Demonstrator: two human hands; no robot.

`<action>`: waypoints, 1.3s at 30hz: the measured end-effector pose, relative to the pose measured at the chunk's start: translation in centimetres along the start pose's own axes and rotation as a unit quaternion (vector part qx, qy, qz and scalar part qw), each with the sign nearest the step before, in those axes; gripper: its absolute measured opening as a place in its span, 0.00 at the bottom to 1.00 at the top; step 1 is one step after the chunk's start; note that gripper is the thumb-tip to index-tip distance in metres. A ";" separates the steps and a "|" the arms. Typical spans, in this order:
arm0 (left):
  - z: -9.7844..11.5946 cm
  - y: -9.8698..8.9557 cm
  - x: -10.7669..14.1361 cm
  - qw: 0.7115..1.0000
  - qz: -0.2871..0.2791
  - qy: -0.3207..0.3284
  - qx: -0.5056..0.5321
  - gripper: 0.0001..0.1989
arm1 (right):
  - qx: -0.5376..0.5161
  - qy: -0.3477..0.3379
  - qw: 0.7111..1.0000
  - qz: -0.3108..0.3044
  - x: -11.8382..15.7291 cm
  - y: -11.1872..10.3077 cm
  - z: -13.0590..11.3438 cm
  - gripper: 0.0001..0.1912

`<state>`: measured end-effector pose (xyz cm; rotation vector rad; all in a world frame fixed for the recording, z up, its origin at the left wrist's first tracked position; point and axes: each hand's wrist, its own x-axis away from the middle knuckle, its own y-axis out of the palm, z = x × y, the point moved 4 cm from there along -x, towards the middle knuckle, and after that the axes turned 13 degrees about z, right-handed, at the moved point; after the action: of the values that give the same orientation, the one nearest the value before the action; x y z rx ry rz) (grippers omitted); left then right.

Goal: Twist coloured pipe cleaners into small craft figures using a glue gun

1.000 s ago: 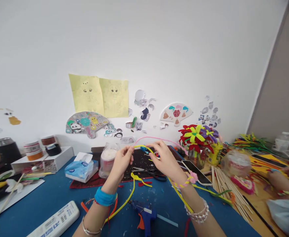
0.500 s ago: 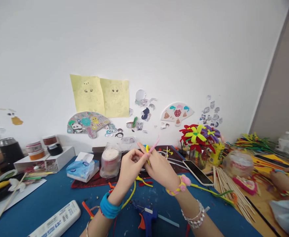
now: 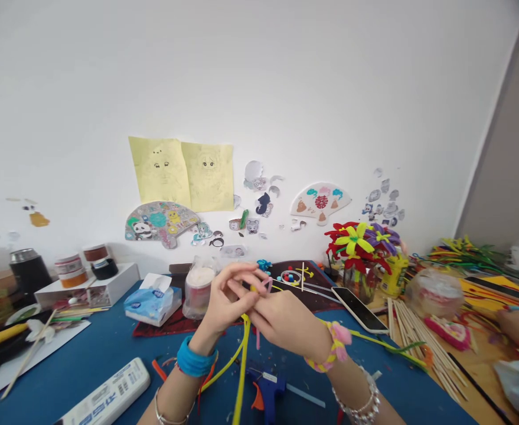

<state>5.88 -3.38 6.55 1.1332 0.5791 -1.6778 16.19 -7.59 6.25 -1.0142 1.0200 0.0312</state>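
Observation:
My left hand (image 3: 228, 298) and my right hand (image 3: 288, 321) meet in front of me, their fingers bent together and overlapping. Between them is a yellow pipe cleaner (image 3: 242, 360), whose long end hangs down past the blue mat. A pink pipe cleaner (image 3: 258, 338) pokes out at the fingers, one end looping above the right hand and the other hanging below. How the two are twisted is hidden by my fingers. A pink and yellow braided bracelet (image 3: 330, 348) circles my right wrist. Below the hands lies a blue glue gun (image 3: 270, 386).
Left of my hands are a tissue pack (image 3: 153, 300), a white box (image 3: 108, 392) and a wrapped candle (image 3: 199, 286). To the right are a phone (image 3: 359, 310), wooden sticks (image 3: 412, 336) and pipe-cleaner flowers (image 3: 359, 242) in a jar. Another person's hand (image 3: 518, 330) shows at the far right.
My hands have turned and drawn closer, the right hand's fingers now curled inward. The pink end no longer points upward, and a yellow length hangs below the hands.

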 end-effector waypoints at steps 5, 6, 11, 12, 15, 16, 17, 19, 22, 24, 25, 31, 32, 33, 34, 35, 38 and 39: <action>0.3 0.7 0.1 0.993 -0.072 -0.061 0.074 0.21 | 0.074 -0.024 0.996 0.032 0.0 -0.7 -0.7 0.27; 0.3 0.8 0.1 0.991 -0.081 -0.071 0.075 0.20 | 0.075 -0.022 0.996 0.036 0.0 -0.8 -0.7 0.27; -0.2 0.4 -0.1 0.988 -0.127 -0.080 0.045 0.18 | 0.085 -0.027 0.994 0.063 0.3 -0.7 -0.2 0.27; -0.2 0.2 -0.1 0.987 -0.134 -0.084 0.038 0.19 | 0.087 -0.027 0.994 0.061 0.3 -0.6 -0.1 0.27; 0.0 -0.1 -0.4 0.983 -0.159 -0.090 0.012 0.22 | 0.075 -0.021 0.996 0.053 0.3 -0.6 -0.1 0.28; 0.2 -0.2 -0.4 0.982 -0.166 -0.094 0.004 0.21 | 0.065 -0.019 0.996 0.052 0.3 -0.7 -0.1 0.28; 0.3 -0.2 -0.5 0.980 -0.172 -0.098 -0.004 0.21 | 0.054 -0.019 0.997 0.052 0.3 -0.7 -0.2 0.27; 0.7 -0.2 -0.6 0.978 -0.178 -0.108 -0.021 0.19 | 0.035 -0.021 0.997 0.059 0.4 -0.9 -0.3 0.26; 1.0 -0.2 -0.5 0.976 -0.175 -0.123 -0.051 0.21 | 0.018 -0.028 0.997 0.070 0.4 -0.9 -0.3 0.25; 1.0 -0.3 -0.3 0.974 -0.164 -0.145 -0.052 0.25 | 0.012 -0.028 0.997 0.074 0.4 -0.8 -0.3 0.25; 0.9 -0.4 -0.2 0.974 -0.155 -0.157 -0.047 0.26 | 0.010 -0.025 0.997 0.076 0.4 -0.8 -0.3 0.25; 0.8 -0.3 -0.2 0.986 -0.118 -0.106 -0.045 0.24 | -0.037 -0.002 0.996 0.077 0.4 -0.5 -0.2 0.26; 0.8 -0.2 -0.3 0.988 -0.114 -0.090 -0.051 0.26 | -0.053 0.001 0.996 0.075 0.4 -0.6 -0.2 0.26; 0.8 -0.1 -0.4 0.989 -0.112 -0.077 -0.057 0.27 | -0.073 0.007 0.995 0.075 0.4 -0.7 -0.2 0.25; 0.8 -0.1 -0.4 0.989 -0.112 -0.066 -0.063 0.27 | -0.096 0.018 0.992 0.077 0.4 -0.9 -0.2 0.25; 0.9 0.0 -0.5 0.989 -0.116 -0.057 -0.068 0.26 | -0.122 0.032 0.989 0.080 0.4 -1.1 -0.1 0.24; 1.2 0.1 -0.6 0.984 -0.149 -0.066 -0.077 0.19 | -0.211 0.081 0.971 0.079 0.5 -1.7 0.4 0.19; 1.3 0.1 -0.6 0.979 -0.165 -0.087 -0.079 0.17 | -0.246 0.097 0.962 0.068 0.5 -1.8 0.6 0.18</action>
<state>5.45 -4.22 7.65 0.7968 0.8056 -1.9502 17.72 -8.37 7.15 -1.4155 1.2956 0.3169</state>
